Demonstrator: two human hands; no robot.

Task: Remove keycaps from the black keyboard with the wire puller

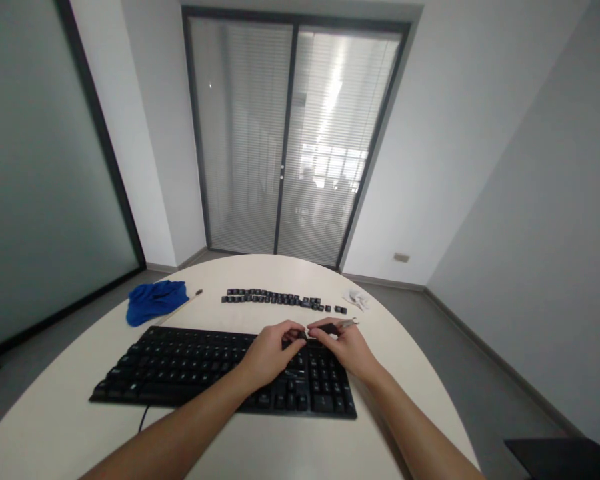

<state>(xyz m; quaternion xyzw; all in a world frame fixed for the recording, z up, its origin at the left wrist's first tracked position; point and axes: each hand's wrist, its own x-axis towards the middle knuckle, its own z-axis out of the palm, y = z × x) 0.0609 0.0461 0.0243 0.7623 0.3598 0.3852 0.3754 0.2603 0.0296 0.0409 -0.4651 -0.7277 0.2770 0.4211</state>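
A black keyboard [195, 357] lies across the table in front of me, with keycaps on much of it. Over its upper right part, my left hand [275, 350] curls its thumb and fingers around a small dark piece that looks like a keycap [301, 335]. Close beside it, my right hand [346, 345] grips a tool with a dark handle [329, 328] and thin metal ends [349, 323]; its exact kind is unclear. The right fingertips nearly meet the left ones, and a tiny pale spot shows between them. Both forearms partly cover the keyboard.
Loose black keycaps [260, 297] form two rows behind the keyboard. A blue cloth [156, 301] and a thin brush [184, 305] lie at the left. Crumpled white tissue [359, 299] sits at the right, near the curved edge of the white table [280, 267]. A cable [143, 420] leaves the keyboard's front.
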